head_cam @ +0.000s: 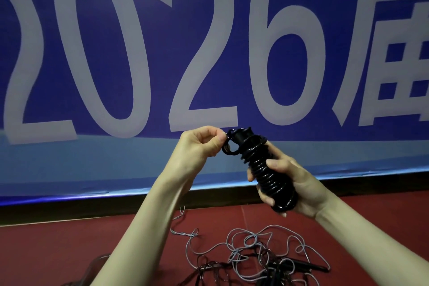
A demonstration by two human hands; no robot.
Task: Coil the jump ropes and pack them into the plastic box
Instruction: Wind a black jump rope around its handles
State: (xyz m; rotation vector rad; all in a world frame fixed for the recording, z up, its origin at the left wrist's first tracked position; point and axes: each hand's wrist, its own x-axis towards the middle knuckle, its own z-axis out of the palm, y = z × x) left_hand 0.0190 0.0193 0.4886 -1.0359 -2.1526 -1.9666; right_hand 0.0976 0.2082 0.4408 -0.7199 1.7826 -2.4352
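A black jump rope (262, 165) is wound in tight turns around its handles into a thick bundle, held up in front of me. My right hand (292, 183) grips the lower part of the bundle. My left hand (202, 144) pinches the loose black rope end, which forms a small loop (228, 148) beside the top of the bundle. Below, on the red floor, a tangled pile of grey and black jump ropes (255, 253) lies loose, with a black handle (308, 266) sticking out to the right. A plastic box edge (92, 264) may show at lower left, partly hidden by my forearm.
A large blue banner with white "2026" lettering (209, 53) fills the wall ahead. A dark baseboard strip (69, 211) runs under it. The red floor (46, 251) spreads to the left of the rope pile.
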